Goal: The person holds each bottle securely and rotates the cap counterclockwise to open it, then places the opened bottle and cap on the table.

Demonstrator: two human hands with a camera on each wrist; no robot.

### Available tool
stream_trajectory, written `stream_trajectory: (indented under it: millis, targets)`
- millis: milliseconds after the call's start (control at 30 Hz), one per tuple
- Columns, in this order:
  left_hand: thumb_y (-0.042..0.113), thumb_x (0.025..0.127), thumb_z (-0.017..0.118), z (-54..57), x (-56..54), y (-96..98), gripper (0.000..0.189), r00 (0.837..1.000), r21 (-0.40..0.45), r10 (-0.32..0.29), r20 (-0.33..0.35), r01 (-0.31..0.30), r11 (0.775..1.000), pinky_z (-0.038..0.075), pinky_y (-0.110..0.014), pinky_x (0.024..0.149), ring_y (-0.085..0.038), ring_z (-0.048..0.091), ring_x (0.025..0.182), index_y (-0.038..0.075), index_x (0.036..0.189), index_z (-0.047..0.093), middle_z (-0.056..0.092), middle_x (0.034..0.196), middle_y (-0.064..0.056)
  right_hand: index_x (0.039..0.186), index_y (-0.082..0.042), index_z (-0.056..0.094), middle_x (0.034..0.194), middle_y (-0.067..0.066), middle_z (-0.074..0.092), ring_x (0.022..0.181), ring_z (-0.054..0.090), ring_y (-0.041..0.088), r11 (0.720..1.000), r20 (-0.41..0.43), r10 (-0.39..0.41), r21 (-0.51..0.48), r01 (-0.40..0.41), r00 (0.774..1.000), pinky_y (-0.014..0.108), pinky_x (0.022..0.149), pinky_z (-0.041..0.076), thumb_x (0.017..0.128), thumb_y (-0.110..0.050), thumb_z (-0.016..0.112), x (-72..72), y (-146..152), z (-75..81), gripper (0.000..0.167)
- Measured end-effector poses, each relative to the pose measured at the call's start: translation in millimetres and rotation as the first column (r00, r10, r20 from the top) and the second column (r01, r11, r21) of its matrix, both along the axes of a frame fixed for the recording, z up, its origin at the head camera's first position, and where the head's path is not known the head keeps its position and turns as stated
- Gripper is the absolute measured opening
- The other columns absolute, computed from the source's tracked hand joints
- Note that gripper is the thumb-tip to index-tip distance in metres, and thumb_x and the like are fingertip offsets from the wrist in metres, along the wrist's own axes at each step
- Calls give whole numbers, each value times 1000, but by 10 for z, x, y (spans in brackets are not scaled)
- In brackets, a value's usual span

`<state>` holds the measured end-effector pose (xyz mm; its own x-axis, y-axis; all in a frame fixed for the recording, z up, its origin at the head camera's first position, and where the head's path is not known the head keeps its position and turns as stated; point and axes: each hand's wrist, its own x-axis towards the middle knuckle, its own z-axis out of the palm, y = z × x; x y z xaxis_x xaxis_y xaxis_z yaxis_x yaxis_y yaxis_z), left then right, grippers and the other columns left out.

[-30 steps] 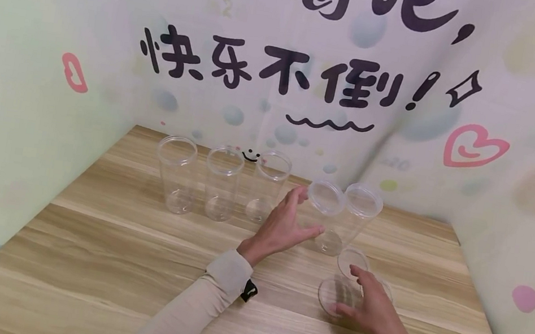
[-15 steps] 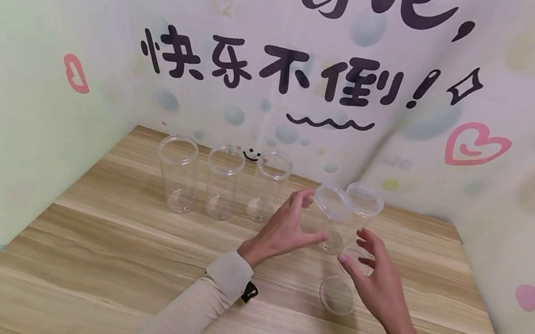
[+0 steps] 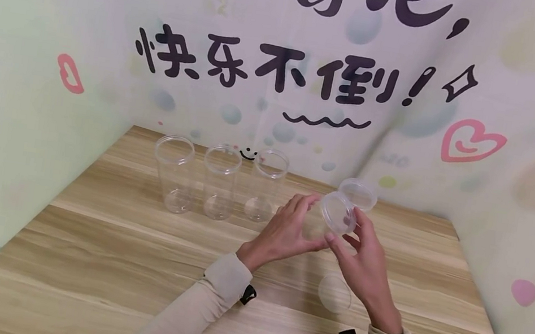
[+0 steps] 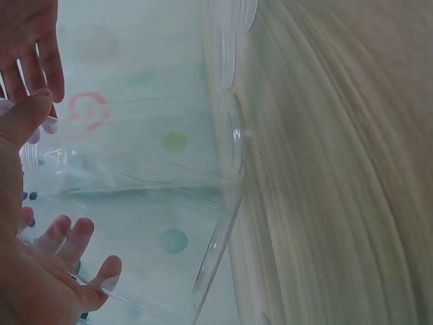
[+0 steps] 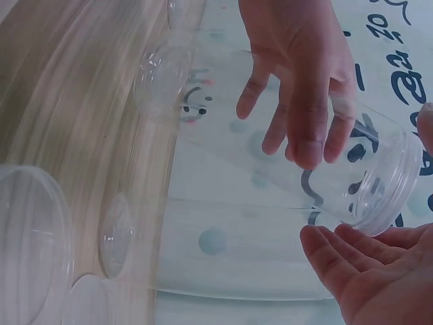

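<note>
My left hand (image 3: pixel 281 229) grips the side of a clear plastic jar (image 5: pixel 216 115), which leans toward the right. The jar's flat round lid (image 3: pixel 338 214) is on its mouth. My right hand (image 3: pixel 367 261) holds the lid's edge between thumb and fingertips. In the right wrist view, the right fingers (image 5: pixel 338 254) sit under the lid's edge, and the left hand (image 5: pixel 301 74) spans the jar body. In the left wrist view, the left fingers (image 4: pixel 71 237) show around the clear wall. A second lidded jar (image 3: pixel 358 192) stands just behind, partly hidden.
Three lidless clear jars (image 3: pixel 172 173), (image 3: pixel 220 183), (image 3: pixel 267 187) stand upright in a row at the back left. A loose clear lid (image 3: pixel 334 293) lies on the wood-grain table (image 3: pixel 131 262) beneath my right wrist. A printed cloth wall (image 3: pixel 248 10) borders the back.
My right hand has moved up from over the loose lids to the held jar's lid. The jar has tipped further, its top shifting right. My left hand has kept its grip.
</note>
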<state>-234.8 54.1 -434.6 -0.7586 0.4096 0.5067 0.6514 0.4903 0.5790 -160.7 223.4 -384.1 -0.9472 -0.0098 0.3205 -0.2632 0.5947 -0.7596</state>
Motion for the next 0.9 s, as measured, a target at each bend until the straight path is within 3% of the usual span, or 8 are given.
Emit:
stream_trajectory:
  millis: [333, 633, 900]
  targets:
    - [53, 78, 78, -13, -5, -44, 87, 996, -56, -39, -76, 35, 998, 47, -43, 98, -18, 53, 125, 9, 143, 41, 58, 133, -4, 152, 3, 28, 147, 23, 43, 128, 52, 39, 998, 45, -52, -31, 54, 998, 50, 100, 47, 94, -24, 69, -42, -90, 40, 76]
    - [51, 78, 79, 1, 11, -66, 87, 993, -70, -83, -87, 77, 995, 47, -42, 95, -18, 52, 126, 11, 144, 39, 56, 134, -4, 151, 0, 30, 147, 22, 45, 127, 52, 38, 996, 82, -89, -11, 90, 993, 55, 102, 46, 90, -30, 74, -48, -100, 58, 82]
    - [49, 79, 80, -7, 1, -86, 86, 991, -54, -114, -74, 110, 992, 46, -45, 99, -18, 52, 126, 11, 144, 39, 57, 133, -5, 151, -1, 33, 145, 22, 46, 128, 50, 37, 998, 73, -65, -9, 66, 995, 56, 102, 45, 89, -29, 75, -33, -95, 75, 80]
